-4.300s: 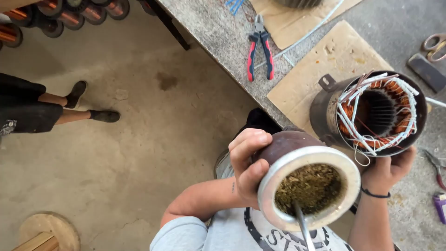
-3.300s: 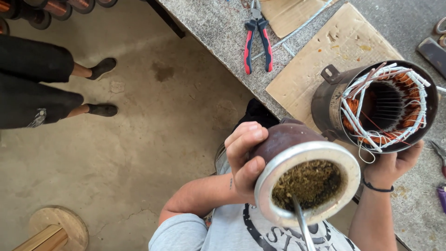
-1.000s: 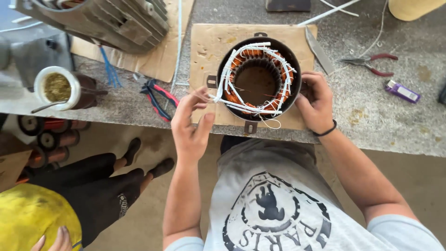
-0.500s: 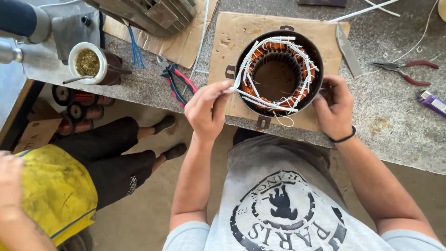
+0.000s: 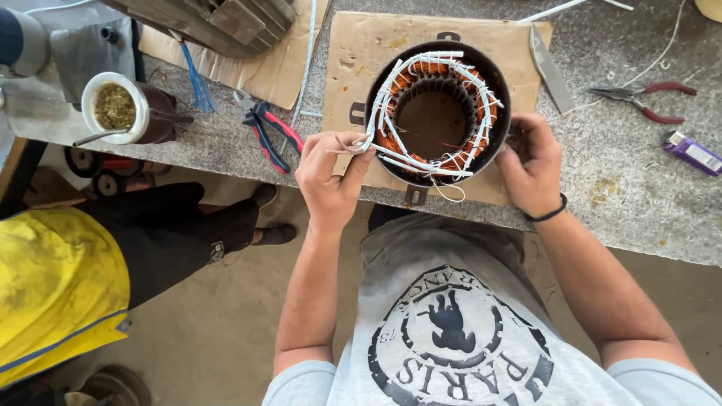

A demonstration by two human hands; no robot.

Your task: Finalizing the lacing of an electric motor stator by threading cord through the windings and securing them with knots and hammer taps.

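Copper windings fill the motor stator (image 5: 438, 113) that we see from the head camera, a dark round housing standing open end up on a sheet of cardboard (image 5: 353, 53) near the front edge of the grey stone workbench (image 5: 602, 188). White lacing cord (image 5: 444, 64) runs around and across the orange coils.

We see the left hand (image 5: 329, 174) at the stator's left rim, thumb and forefinger pinched on the end of a white strand that leads off the windings. The right hand (image 5: 530, 165) is curled against the housing's right side, fingers pressed to the outer wall; a dark band sits on its wrist.

On the bench left of the stator lie pliers with red and blue handles (image 5: 267, 134), just beside a bundle of blue wires (image 5: 197, 79). Farther left stands a brown cup with a metal rim, filled with green herb (image 5: 120, 109), a metal straw leaning out of it. A finned grey motor casing (image 5: 218, 19) lies at the top left on another cardboard piece. To the right of the stator we find a knife blade (image 5: 547, 68), red-handled needle-nose pliers (image 5: 647, 98) and a purple lighter (image 5: 692, 153), well apart from the hands.

Below the bench at the left, another person in a yellow garment (image 5: 53, 286) and dark trousers stands on the concrete floor.
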